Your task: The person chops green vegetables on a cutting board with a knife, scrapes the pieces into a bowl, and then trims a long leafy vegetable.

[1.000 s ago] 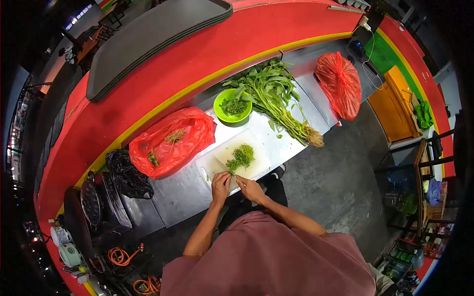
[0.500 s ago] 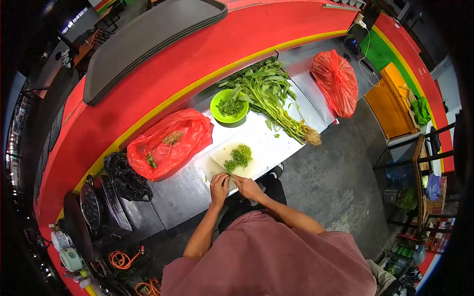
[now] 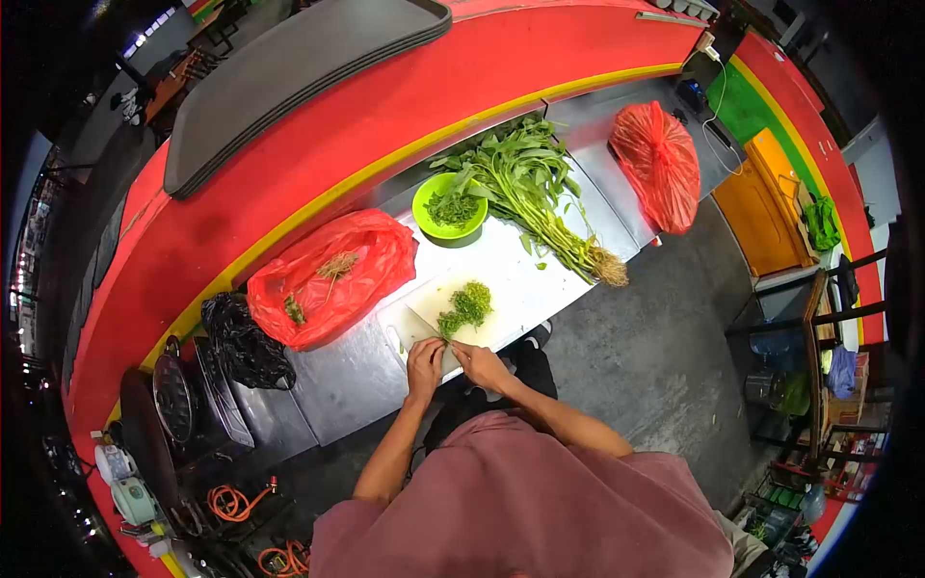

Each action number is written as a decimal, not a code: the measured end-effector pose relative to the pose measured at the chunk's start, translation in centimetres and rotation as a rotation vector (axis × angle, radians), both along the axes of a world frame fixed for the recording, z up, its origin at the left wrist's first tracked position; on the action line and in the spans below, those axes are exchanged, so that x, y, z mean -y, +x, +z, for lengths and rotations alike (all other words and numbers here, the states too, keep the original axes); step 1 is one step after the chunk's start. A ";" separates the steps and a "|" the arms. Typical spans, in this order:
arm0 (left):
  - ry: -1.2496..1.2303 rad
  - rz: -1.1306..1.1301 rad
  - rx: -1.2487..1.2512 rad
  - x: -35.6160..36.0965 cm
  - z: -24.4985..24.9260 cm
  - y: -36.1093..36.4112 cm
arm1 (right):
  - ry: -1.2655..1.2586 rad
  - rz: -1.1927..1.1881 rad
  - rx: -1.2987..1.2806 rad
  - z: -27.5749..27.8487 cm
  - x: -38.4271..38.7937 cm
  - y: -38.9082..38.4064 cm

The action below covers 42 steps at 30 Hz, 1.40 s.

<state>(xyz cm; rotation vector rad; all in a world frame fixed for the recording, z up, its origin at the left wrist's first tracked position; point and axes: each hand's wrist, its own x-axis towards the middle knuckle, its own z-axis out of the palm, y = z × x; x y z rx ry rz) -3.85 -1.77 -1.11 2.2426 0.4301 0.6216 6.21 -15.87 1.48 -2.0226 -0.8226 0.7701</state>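
Chopped greens (image 3: 467, 306) lie in a heap on a white cutting board (image 3: 393, 318) at the counter's near edge. My right hand (image 3: 481, 368) is closed at the near end of a thin knife blade (image 3: 422, 320), which points up and left; its handle is hidden. Beside it, my left hand (image 3: 425, 366) has its fingers curled together at the blade, and what they hold is too small to make out. Behind the board stands a green bowl (image 3: 451, 231) with cut greens in it. A bunch of leafy stalks with roots (image 3: 549, 207) lies to its right.
An open red bag (image 3: 371, 275) holding root scraps lies left of the board, with a black bag (image 3: 241, 342) beyond it. A tied red bag (image 3: 655, 164) sits at the counter's right. Dark trays (image 3: 289, 77) are stacked on the red wall ledge.
The view has shifted slightly. Both hands remain close together at the blade, with only a very small movement of the fingers. The heap of greens looks the same.
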 end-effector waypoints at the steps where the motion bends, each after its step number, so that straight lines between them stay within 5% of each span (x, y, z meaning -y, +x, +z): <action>1: -0.013 0.015 0.000 0.0 0.0 0.0 | -0.038 0.010 -0.023 0.2 0.3 -0.1; 28: 0.031 0.034 0.052 0.3 0.3 -0.1 | -0.146 -0.013 0.184 1.3 1.1 0.1; 42: 0.101 -0.089 0.021 0.1 1.1 0.6 | -0.062 -0.101 -0.110 1.9 2.4 0.4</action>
